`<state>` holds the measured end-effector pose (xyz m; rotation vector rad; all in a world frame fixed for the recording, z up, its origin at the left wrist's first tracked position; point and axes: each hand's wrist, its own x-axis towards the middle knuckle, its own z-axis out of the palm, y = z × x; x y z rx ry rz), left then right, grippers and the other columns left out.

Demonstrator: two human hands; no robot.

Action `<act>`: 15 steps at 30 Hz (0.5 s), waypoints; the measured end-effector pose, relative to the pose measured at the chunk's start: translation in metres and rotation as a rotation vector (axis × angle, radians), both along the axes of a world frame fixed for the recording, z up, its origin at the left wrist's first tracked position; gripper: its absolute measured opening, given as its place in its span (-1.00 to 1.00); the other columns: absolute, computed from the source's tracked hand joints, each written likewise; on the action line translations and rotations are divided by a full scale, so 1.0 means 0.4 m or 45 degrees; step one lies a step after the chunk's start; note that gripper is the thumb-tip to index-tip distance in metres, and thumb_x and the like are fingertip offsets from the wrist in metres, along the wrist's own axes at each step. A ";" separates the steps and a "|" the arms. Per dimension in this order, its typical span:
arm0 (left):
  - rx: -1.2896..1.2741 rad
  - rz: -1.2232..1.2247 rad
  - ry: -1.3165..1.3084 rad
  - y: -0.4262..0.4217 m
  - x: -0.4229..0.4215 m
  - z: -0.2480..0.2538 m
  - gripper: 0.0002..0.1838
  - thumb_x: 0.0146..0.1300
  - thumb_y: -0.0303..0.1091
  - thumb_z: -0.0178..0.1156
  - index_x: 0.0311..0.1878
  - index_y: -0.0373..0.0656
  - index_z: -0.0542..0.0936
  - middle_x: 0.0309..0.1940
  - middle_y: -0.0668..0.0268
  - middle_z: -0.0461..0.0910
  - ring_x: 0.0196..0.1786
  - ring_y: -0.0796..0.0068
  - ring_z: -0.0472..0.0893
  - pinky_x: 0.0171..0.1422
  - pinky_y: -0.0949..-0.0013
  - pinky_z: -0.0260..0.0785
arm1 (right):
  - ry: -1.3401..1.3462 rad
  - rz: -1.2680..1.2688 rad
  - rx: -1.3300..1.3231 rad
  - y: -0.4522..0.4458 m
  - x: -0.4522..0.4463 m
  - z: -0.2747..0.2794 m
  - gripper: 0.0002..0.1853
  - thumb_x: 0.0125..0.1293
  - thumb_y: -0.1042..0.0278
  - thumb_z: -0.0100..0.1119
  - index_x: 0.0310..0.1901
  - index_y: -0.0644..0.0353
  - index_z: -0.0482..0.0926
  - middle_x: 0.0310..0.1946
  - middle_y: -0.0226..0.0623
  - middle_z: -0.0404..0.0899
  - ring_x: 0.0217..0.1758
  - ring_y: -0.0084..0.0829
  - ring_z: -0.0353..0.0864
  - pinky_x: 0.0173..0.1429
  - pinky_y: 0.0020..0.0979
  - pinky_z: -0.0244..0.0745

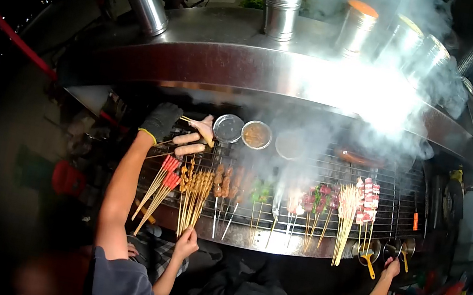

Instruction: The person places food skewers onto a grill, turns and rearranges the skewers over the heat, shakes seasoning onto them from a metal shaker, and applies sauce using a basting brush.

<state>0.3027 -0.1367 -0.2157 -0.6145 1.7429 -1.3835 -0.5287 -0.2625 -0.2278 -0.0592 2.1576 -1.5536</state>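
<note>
My left hand (162,121), in a dark glove with a yellow cuff, is closed on the thin sticks of a pale meat skewer (203,127) at the grill's back left. Two pale sausages (189,143) lie just below it. At the front right edge, my bare right hand (393,267) is closed beside round metal cups (367,250) with yellow handles; what it grips is too small to tell. Red-tipped skewers (170,174), browned skewers (198,183) and red-and-white meat skewers (368,201) lie across the grill (392,183).
A co-worker's bare hand (187,243) holds the browned skewers' sticks at the front left. Bowls (256,134) stand at the grill's back. Metal canisters (280,14) line the steel hood (201,57). Smoke veils the middle and right. An orange-handled tool (416,220) lies far right.
</note>
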 end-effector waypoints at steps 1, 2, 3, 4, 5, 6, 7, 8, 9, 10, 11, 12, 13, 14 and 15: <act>-0.008 -0.010 0.031 -0.003 -0.004 0.005 -0.79 0.38 -0.33 0.15 -0.29 -0.27 0.65 -0.63 0.48 0.46 -0.52 0.77 0.41 -0.41 0.58 0.32 | 0.014 0.002 -0.046 0.004 -0.006 -0.001 -0.81 0.32 0.28 0.09 -0.22 0.22 0.60 -0.47 -0.34 0.62 -0.57 -0.58 0.52 -0.58 -0.59 0.35; -0.012 -0.018 0.059 -0.006 -0.007 0.011 -0.79 0.38 -0.35 0.15 -0.30 -0.28 0.65 -0.64 0.48 0.45 -0.53 0.78 0.40 -0.42 0.57 0.31 | 0.003 -0.002 -0.047 0.009 -0.010 -0.004 -0.81 0.32 0.28 0.09 -0.22 0.22 0.60 -0.47 -0.34 0.62 -0.57 -0.58 0.52 -0.58 -0.59 0.35; -0.021 -0.021 0.092 -0.007 -0.009 0.019 -0.79 0.38 -0.36 0.14 -0.30 -0.28 0.66 -0.66 0.48 0.44 -0.54 0.78 0.39 -0.42 0.57 0.30 | 0.004 -0.007 -0.073 0.009 -0.019 -0.003 -0.81 0.32 0.28 0.10 -0.22 0.21 0.59 -0.47 -0.35 0.63 -0.57 -0.59 0.52 -0.58 -0.60 0.35; -0.027 -0.006 0.109 -0.007 -0.017 0.038 -0.78 0.38 -0.37 0.14 -0.31 -0.29 0.66 -0.67 0.48 0.43 -0.55 0.78 0.38 -0.43 0.57 0.30 | 0.006 -0.010 -0.100 0.006 -0.015 0.006 -0.81 0.32 0.27 0.10 -0.23 0.21 0.59 -0.47 -0.35 0.63 -0.57 -0.60 0.52 -0.58 -0.60 0.34; -0.029 0.007 0.152 -0.009 -0.032 0.055 -0.78 0.39 -0.38 0.14 -0.32 -0.29 0.66 -0.68 0.49 0.42 -0.56 0.78 0.37 -0.43 0.56 0.29 | 0.024 -0.049 -0.099 0.006 -0.009 0.014 -0.80 0.31 0.25 0.12 -0.24 0.20 0.58 -0.47 -0.35 0.63 -0.57 -0.61 0.52 -0.58 -0.61 0.33; -0.031 0.098 0.158 -0.011 -0.050 0.098 -0.76 0.40 -0.32 0.13 -0.36 -0.21 0.66 -0.70 0.48 0.43 -0.58 0.77 0.39 -0.47 0.55 0.27 | 0.013 -0.045 -0.109 0.003 0.005 0.028 -0.80 0.31 0.25 0.12 -0.24 0.20 0.58 -0.47 -0.35 0.63 -0.57 -0.61 0.52 -0.58 -0.61 0.33; -0.030 0.097 0.133 -0.022 -0.049 0.120 -0.74 0.40 -0.30 0.12 -0.40 -0.16 0.64 -0.72 0.47 0.42 -0.61 0.75 0.39 -0.49 0.55 0.25 | 0.074 -0.052 -0.134 0.007 0.010 0.033 -0.79 0.31 0.22 0.14 -0.25 0.20 0.58 -0.47 -0.35 0.63 -0.56 -0.61 0.52 -0.57 -0.62 0.33; -0.026 0.095 0.108 -0.026 -0.048 0.136 -0.72 0.40 -0.27 0.12 -0.45 -0.12 0.63 -0.74 0.46 0.41 -0.63 0.74 0.39 -0.51 0.54 0.24 | 0.135 -0.060 -0.156 0.012 0.013 0.039 -0.78 0.31 0.20 0.16 -0.26 0.19 0.58 -0.47 -0.35 0.63 -0.55 -0.61 0.52 -0.57 -0.62 0.32; -0.073 0.113 -0.006 -0.019 -0.039 0.086 -0.74 0.39 -0.28 0.13 -0.40 -0.15 0.65 -0.73 0.45 0.46 -0.60 0.73 0.45 -0.48 0.57 0.29 | 0.177 -0.013 -0.143 0.019 0.014 0.045 -0.75 0.31 0.16 0.17 -0.27 0.20 0.58 -0.47 -0.35 0.63 -0.52 -0.60 0.53 -0.50 -0.61 0.37; -0.051 0.100 -0.025 -0.022 -0.040 0.078 -0.75 0.38 -0.27 0.14 -0.37 -0.16 0.67 -0.72 0.44 0.48 -0.60 0.72 0.48 -0.48 0.57 0.32 | 0.166 -0.012 -0.143 0.027 0.014 0.051 -0.75 0.31 0.16 0.17 -0.27 0.20 0.58 -0.47 -0.35 0.63 -0.52 -0.60 0.53 -0.50 -0.61 0.37; -0.029 0.087 -0.043 -0.024 -0.043 0.070 -0.76 0.37 -0.26 0.15 -0.35 -0.16 0.68 -0.71 0.44 0.51 -0.59 0.71 0.51 -0.48 0.56 0.35 | 0.276 0.001 -0.087 0.032 0.016 0.057 -0.74 0.32 0.16 0.16 -0.26 0.22 0.59 -0.46 -0.34 0.63 -0.50 -0.59 0.53 -0.45 -0.60 0.39; -0.007 0.074 -0.062 -0.027 -0.044 0.061 -0.77 0.35 -0.25 0.17 -0.32 -0.17 0.69 -0.70 0.43 0.53 -0.59 0.70 0.53 -0.49 0.56 0.38 | 0.386 0.014 -0.033 0.038 0.019 0.064 -0.73 0.32 0.16 0.16 -0.26 0.24 0.60 -0.46 -0.34 0.63 -0.48 -0.58 0.54 -0.41 -0.59 0.41; 0.005 0.047 -0.013 -0.027 -0.049 0.071 -0.77 0.35 -0.25 0.17 -0.32 -0.18 0.69 -0.69 0.42 0.54 -0.59 0.70 0.54 -0.48 0.56 0.40 | 0.437 0.001 -0.014 0.046 0.018 0.073 -0.70 0.34 0.16 0.14 -0.21 0.29 0.62 -0.42 -0.32 0.65 -0.43 -0.55 0.58 -0.32 -0.56 0.46; 0.018 0.021 0.039 -0.031 -0.053 0.080 -0.77 0.35 -0.26 0.18 -0.32 -0.19 0.69 -0.69 0.41 0.55 -0.58 0.69 0.55 -0.47 0.56 0.42 | 0.436 0.009 -0.016 0.052 0.035 0.102 -0.70 0.34 0.16 0.14 -0.21 0.29 0.62 -0.42 -0.32 0.65 -0.43 -0.55 0.58 -0.32 -0.56 0.46; -0.013 -0.009 -0.080 -0.025 -0.055 0.089 -0.77 0.35 -0.26 0.17 -0.32 -0.18 0.69 -0.66 0.39 0.58 -0.57 0.69 0.56 -0.45 0.57 0.43 | 0.490 -0.021 -0.059 0.058 0.054 0.132 -0.70 0.35 0.18 0.13 -0.17 0.29 0.63 -0.40 -0.30 0.65 -0.40 -0.53 0.60 -0.29 -0.54 0.48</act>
